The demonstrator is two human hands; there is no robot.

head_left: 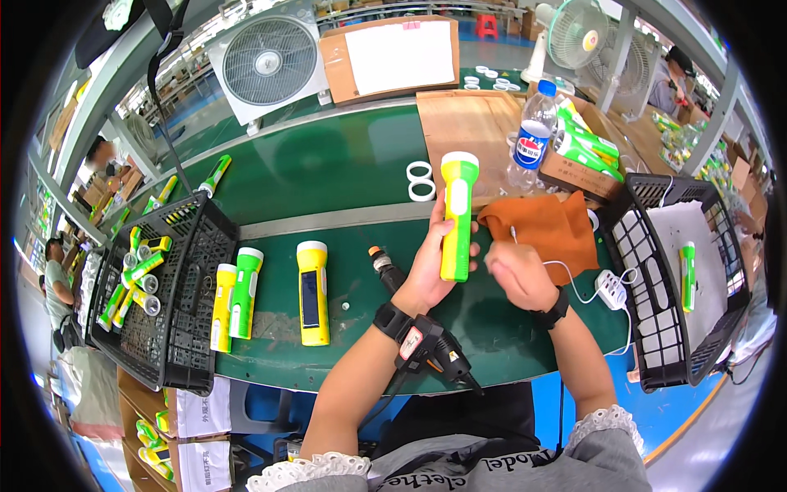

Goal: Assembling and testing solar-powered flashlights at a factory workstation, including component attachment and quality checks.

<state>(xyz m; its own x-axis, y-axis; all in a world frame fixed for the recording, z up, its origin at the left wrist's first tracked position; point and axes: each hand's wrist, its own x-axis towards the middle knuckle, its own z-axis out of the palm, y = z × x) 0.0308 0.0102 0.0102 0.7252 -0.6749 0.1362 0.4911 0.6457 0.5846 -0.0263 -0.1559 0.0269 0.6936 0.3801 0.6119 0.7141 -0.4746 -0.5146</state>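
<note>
An electric screwdriver [426,344] lies nearest on the green surface [328,164]. The left hand [426,275] has its fingers wrapped around an upright yellow-green flashlight [457,215]; the right hand [518,275] is a closed fist beside it.

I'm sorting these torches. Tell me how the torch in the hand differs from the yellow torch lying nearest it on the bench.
The held torch stands upright in the left hand; the bench torch lies flat, untouched. The held torch is yellow and green; the bench torch is all yellow with a dark panel. Both have pale heads pointing away from the person and a similar shape.
</note>
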